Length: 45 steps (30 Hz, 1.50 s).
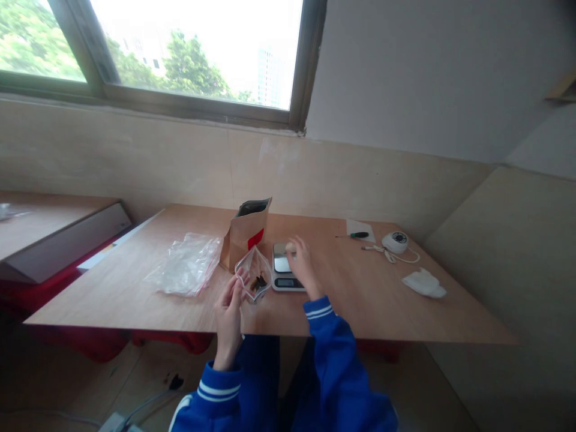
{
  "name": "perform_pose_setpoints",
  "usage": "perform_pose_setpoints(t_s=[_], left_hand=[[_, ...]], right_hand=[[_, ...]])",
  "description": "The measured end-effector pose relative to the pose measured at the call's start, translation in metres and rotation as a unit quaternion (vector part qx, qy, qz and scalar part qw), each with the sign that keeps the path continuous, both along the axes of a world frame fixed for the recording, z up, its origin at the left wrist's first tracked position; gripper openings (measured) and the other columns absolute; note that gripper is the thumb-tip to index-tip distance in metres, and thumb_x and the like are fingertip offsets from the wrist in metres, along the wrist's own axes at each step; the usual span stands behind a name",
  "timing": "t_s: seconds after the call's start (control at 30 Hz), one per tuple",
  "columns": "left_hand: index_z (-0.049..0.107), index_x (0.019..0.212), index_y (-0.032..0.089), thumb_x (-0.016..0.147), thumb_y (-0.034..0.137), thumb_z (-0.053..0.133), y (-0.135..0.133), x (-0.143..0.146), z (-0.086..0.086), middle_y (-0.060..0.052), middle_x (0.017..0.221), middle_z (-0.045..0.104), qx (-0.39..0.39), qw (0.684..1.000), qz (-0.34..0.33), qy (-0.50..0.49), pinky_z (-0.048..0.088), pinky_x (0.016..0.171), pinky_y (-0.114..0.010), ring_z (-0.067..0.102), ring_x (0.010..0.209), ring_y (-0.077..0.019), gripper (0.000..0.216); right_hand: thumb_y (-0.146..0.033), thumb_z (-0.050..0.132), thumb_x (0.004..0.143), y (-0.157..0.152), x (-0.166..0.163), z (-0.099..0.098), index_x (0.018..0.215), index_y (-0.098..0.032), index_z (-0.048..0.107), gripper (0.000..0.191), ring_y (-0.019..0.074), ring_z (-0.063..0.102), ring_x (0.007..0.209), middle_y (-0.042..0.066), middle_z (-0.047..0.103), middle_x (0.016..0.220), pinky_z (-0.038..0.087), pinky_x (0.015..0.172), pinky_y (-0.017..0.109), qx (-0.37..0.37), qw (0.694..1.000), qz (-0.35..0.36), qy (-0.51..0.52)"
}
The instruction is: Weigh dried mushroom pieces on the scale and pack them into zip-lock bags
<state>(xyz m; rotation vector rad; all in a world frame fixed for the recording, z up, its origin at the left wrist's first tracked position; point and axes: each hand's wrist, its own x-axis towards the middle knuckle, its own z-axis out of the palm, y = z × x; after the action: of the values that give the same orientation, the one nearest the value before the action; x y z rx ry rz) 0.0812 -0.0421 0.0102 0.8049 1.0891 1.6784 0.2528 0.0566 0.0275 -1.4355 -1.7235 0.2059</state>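
My left hand is closed on the edge of a clear zip bag, whose mouth gapes open. Dark brown pieces lie inside the bag. My right hand is over a small digital scale with a shiny plate and a dark display. Its fingers are drawn together around something pale and small that I cannot make out. Just behind the zip bag stands a brown paper pouch with a red patch, its top open.
Flat clear plastic bags are piled on the table's left. A screwdriver rests on white paper at the back right. Beside it are a white round device with a cable and a crumpled white cloth or tissue.
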Motion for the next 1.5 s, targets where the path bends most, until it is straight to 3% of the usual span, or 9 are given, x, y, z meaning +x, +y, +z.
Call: perform_pose_setpoints(t_s=[0.17, 0.43, 0.57, 0.7, 0.8, 0.9, 1.13, 1.33, 1.5], left_hand=[[0.060, 0.120, 0.018, 0.081, 0.045, 0.059, -0.001, -0.004, 0.001, -0.013, 0.123, 0.063, -0.001, 1.000, 0.000, -0.003, 0.046, 0.096, -0.044, 0.059, 0.114, -0.0284, 0.047], [0.060, 0.118, 0.015, 0.080, 0.046, 0.061, -0.003, -0.009, 0.002, -0.016, 0.126, 0.061, -0.008, 1.000, -0.010, -0.014, 0.050, 0.092, -0.040, 0.060, 0.113, -0.0284, 0.049], [0.061, 0.117, 0.016, 0.080, 0.046, 0.061, -0.003, -0.006, 0.002, -0.016, 0.130, 0.059, -0.014, 1.000, -0.019, -0.019, 0.050, 0.091, -0.039, 0.059, 0.114, -0.0285, 0.048], [0.061, 0.118, 0.017, 0.079, 0.045, 0.062, -0.002, -0.001, 0.003, -0.015, 0.129, 0.059, -0.027, 0.999, -0.032, -0.030, 0.050, 0.091, -0.040, 0.058, 0.115, -0.0285, 0.048], [0.059, 0.121, 0.017, 0.079, 0.044, 0.063, -0.002, 0.003, 0.008, -0.015, 0.127, 0.061, -0.030, 0.998, -0.038, -0.028, 0.049, 0.093, -0.040, 0.057, 0.116, -0.0282, 0.049], [0.059, 0.121, 0.015, 0.078, 0.043, 0.064, -0.003, 0.004, 0.013, -0.015, 0.124, 0.062, -0.026, 0.998, -0.040, -0.030, 0.049, 0.093, -0.040, 0.058, 0.115, -0.0278, 0.051], [0.055, 0.127, 0.016, 0.078, 0.046, 0.062, -0.001, 0.002, 0.009, -0.016, 0.122, 0.063, -0.012, 0.994, -0.085, -0.061, 0.053, 0.085, -0.039, 0.061, 0.110, -0.0294, 0.058], [0.060, 0.120, 0.015, 0.076, 0.046, 0.064, -0.011, 0.008, 0.021, -0.016, 0.113, 0.068, -0.044, 0.972, -0.211, -0.098, 0.054, 0.083, -0.040, 0.064, 0.103, -0.0296, 0.054], [0.068, 0.108, 0.018, 0.073, 0.048, 0.064, -0.020, 0.009, 0.030, -0.015, 0.115, 0.067, -0.056, 0.963, -0.260, -0.048, 0.054, 0.083, -0.043, 0.064, 0.103, -0.0317, 0.046]], right_hand=[[-0.015, 0.050, 0.080, 0.031, 0.017, -0.028, 0.106, -0.019, 0.060, 0.028, 0.0272, 0.051, 0.113, 0.012, 0.063, 0.114, 0.035, 0.095, 0.044, -0.041, 0.996, -0.019, -0.074], [-0.021, 0.054, 0.081, 0.022, 0.020, -0.020, 0.093, -0.018, 0.059, 0.014, 0.0241, 0.059, 0.094, 0.008, 0.068, 0.093, 0.034, 0.087, 0.039, -0.037, 0.997, -0.054, -0.048], [-0.035, 0.054, 0.085, 0.000, 0.016, -0.004, 0.099, -0.017, 0.056, 0.023, 0.0220, 0.063, 0.092, 0.009, 0.068, 0.097, 0.043, 0.082, 0.036, -0.020, 0.998, -0.046, 0.045], [-0.042, 0.059, 0.083, -0.032, 0.001, 0.028, 0.102, -0.018, 0.057, 0.031, 0.0190, 0.064, 0.094, 0.008, 0.067, 0.100, 0.049, 0.081, 0.031, 0.009, 0.968, 0.078, 0.238], [-0.041, 0.060, 0.083, -0.054, -0.012, 0.051, 0.100, -0.020, 0.062, 0.027, 0.0182, 0.063, 0.098, 0.006, 0.068, 0.103, 0.048, 0.087, 0.031, -0.012, 0.959, 0.165, 0.228], [-0.039, 0.057, 0.086, -0.067, -0.017, 0.060, 0.101, -0.021, 0.065, 0.025, 0.0188, 0.060, 0.105, 0.006, 0.067, 0.110, 0.045, 0.093, 0.033, -0.013, 0.957, 0.201, 0.209], [-0.039, 0.047, 0.091, -0.077, -0.008, 0.035, 0.107, -0.021, 0.063, 0.029, 0.0196, 0.060, 0.108, 0.007, 0.066, 0.113, 0.045, 0.096, 0.036, -0.024, 0.947, 0.145, 0.286], [-0.043, 0.050, 0.088, -0.093, -0.015, 0.022, 0.119, -0.022, 0.057, 0.038, 0.0209, 0.055, 0.116, 0.008, 0.060, 0.125, 0.044, 0.098, 0.036, -0.053, 0.929, 0.155, 0.331], [-0.046, 0.058, 0.083, -0.104, -0.021, 0.020, 0.095, -0.019, 0.064, 0.030, 0.0193, 0.065, 0.088, 0.005, 0.069, 0.094, 0.051, 0.081, 0.031, -0.057, 0.916, 0.126, 0.375]])
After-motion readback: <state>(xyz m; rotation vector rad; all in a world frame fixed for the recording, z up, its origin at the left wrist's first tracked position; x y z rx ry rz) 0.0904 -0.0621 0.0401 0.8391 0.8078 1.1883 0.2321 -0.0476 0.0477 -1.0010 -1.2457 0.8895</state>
